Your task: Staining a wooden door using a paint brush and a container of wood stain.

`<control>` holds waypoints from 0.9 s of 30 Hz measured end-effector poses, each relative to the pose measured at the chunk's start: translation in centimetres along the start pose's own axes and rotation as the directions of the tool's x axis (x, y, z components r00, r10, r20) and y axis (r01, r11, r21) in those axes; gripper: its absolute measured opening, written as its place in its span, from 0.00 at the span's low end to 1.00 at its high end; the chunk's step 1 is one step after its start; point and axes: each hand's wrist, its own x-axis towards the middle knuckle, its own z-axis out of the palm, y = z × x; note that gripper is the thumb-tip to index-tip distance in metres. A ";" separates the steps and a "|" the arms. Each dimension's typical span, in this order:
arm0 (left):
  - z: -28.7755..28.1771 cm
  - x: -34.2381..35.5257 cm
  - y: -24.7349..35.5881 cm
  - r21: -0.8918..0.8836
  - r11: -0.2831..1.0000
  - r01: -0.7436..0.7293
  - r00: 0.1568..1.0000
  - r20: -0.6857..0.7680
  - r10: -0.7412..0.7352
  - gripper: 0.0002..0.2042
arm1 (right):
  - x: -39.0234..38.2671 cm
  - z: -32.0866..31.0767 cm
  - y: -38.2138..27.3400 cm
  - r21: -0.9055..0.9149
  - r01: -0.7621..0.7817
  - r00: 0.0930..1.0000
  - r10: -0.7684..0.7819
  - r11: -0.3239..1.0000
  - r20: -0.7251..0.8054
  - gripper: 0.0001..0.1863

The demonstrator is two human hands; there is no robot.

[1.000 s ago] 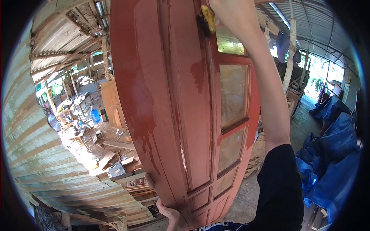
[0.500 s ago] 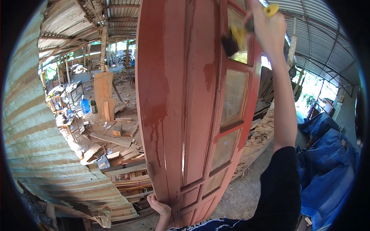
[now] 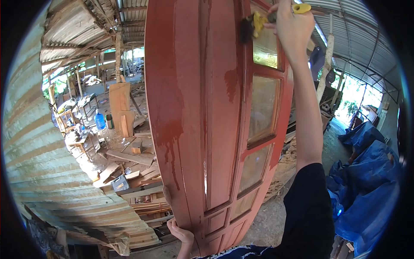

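A tall reddish-brown panelled door [image 3: 220, 129] stands upright before me, with glass panes [image 3: 261, 110] down its right side and darker, wet-looking red patches with drips. My right hand [image 3: 293, 30], raised at the top right, is closed on a paintbrush [image 3: 258, 22] with a yellow handle and dark bristles. The bristles are over the moulding beside an upper pane; whether they touch it is unclear. Low in the view, my left hand [image 3: 183, 235] has its fingers curled round the door's left edge.
Corrugated sheeting [image 3: 56, 159] lines the left foreground. Beyond it are scattered boards [image 3: 129, 157], a blue water jug [image 3: 99, 122] and upright panels [image 3: 118, 101]. On the right, crumpled blue tarps [image 3: 362, 181] lie along a concrete passage [image 3: 334, 134] under a metal roof, leading toward daylight.
My right hand and brush moved right from their position a second ago, then slightly up and left over the last half second. My left hand stayed on the door edge as the view shifted.
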 end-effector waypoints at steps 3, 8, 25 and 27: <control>0.2 0.0 0.2 0.002 1.000 0.014 1.000 0.002 -0.014 0.29 | -0.7 -1.8 -0.5 -0.162 0.018 0.992 0.003 0.987 0.127 0.20; 0.4 0.0 -0.3 -0.003 1.000 0.013 1.000 -0.025 -0.014 0.29 | 3.4 1.6 1.9 0.005 0.106 0.994 -0.106 0.994 0.030 0.24; 0.8 -0.9 -1.6 -0.032 0.999 0.037 0.994 -0.102 -0.040 0.26 | 1.3 0.6 3.4 0.446 -0.063 0.995 0.090 0.893 -0.041 0.24; 0.7 -0.8 -2.0 -0.046 0.998 0.048 0.994 -0.096 -0.052 0.26 | 0.3 -1.0 3.1 0.355 -0.160 0.984 0.178 0.921 -0.016 0.24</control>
